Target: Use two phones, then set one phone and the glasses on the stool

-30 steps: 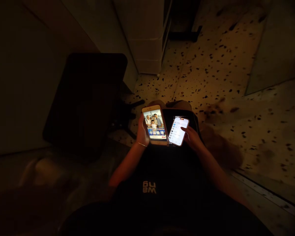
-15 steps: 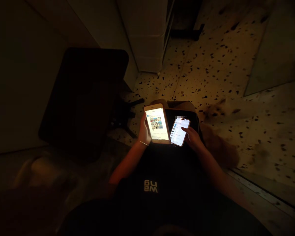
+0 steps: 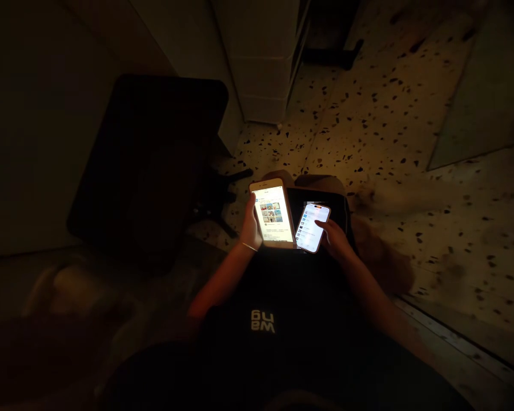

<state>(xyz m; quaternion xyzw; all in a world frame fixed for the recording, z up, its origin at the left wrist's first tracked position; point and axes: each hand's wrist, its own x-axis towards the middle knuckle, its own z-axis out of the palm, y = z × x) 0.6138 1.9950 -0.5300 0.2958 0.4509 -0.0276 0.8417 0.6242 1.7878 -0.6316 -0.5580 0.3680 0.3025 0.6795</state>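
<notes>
In a dim room, I look down past a dark shirt (image 3: 262, 321) with a pale logo to two lit screens held over the lap. The left hand (image 3: 251, 228), a thin bracelet (image 3: 249, 246) at its wrist, is curled closed around the left edge of the larger phone (image 3: 276, 216), whose screen shows a grid of pictures. Just beside it, the right hand (image 3: 336, 240) wraps the smaller phone (image 3: 312, 227) from the right, thumb resting on a lit list. Whether the two phones touch, I cannot tell. I judge both to be light, stiff slabs with slick glass faces, likely to crack on a hard floor. The long edges are the place to grip, as each hand does here. Beyond the phones the knees (image 3: 312, 182) show faintly. A dark chair (image 3: 154, 165) stands to the left, speckled terrazzo floor (image 3: 368, 114) spreads ahead, and a pale cabinet (image 3: 261, 68) rises at the far end.
</notes>
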